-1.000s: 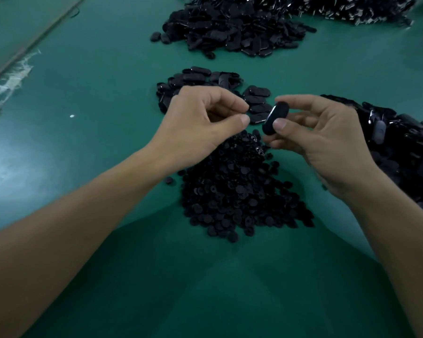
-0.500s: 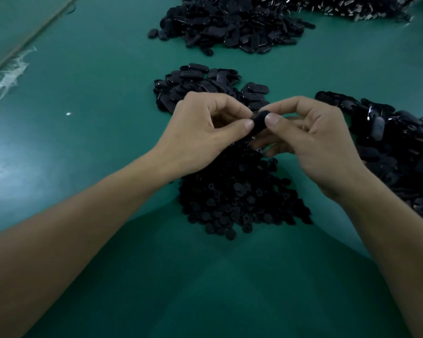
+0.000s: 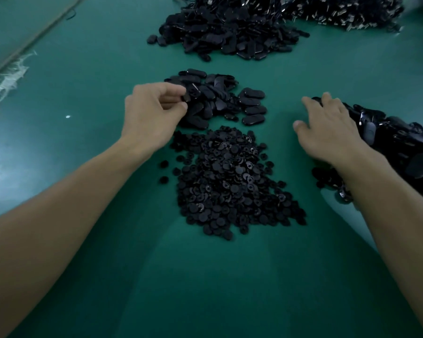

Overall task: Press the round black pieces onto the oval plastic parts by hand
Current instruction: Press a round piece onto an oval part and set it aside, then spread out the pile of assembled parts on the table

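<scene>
The heap of small round black pieces sits dead centre on the green table surface, between the two forearms. Just behind it lies the small pile of black oval plastic parts. The left hand is at that pile's left edge, fingers curled, thumb and forefinger pinching one oval part. Over on the right, the right hand lies palm down with its fingers spread and straight, resting on the near end of a glossy black heap of parts. Farther back there's a larger mound of black oval pieces, and a white frayed scrap lies at the far left.
</scene>
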Demonstrator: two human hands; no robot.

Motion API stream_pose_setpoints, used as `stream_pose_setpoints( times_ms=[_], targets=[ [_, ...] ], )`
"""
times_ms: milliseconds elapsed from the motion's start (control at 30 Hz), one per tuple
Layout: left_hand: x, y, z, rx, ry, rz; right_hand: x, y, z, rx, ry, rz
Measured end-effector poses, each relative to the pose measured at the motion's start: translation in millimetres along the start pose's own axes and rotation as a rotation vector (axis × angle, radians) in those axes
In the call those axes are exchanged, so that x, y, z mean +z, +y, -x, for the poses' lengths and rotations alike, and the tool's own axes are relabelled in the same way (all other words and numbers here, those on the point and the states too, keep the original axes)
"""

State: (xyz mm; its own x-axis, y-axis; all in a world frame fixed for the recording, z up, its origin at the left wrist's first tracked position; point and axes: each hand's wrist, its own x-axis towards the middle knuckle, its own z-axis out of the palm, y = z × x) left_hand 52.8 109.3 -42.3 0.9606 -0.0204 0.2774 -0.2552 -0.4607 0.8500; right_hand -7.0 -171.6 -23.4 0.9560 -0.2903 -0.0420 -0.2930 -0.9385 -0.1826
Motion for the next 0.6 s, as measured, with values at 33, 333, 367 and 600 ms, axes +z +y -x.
stream_pose_setpoints(
  times_ms=[33,333,367,600],
  targets=[
    [0,1,1,0.025,-0.013,-0.033,-1,-2,-3,0.016,-0.018,0.011],
    [3,4,6,0.155,-0.054,-0.236,-4,-21,20,-0.152,0.178,-0.085],
    [3,4,7,0.158,-0.053,-0.229,-5,-22,23,-0.156,0.191,-0.114],
    [3,15,12,0.161,-0.014,-0.107,-4,-13,27,-0.173,0.178,-0.245]
  ],
)
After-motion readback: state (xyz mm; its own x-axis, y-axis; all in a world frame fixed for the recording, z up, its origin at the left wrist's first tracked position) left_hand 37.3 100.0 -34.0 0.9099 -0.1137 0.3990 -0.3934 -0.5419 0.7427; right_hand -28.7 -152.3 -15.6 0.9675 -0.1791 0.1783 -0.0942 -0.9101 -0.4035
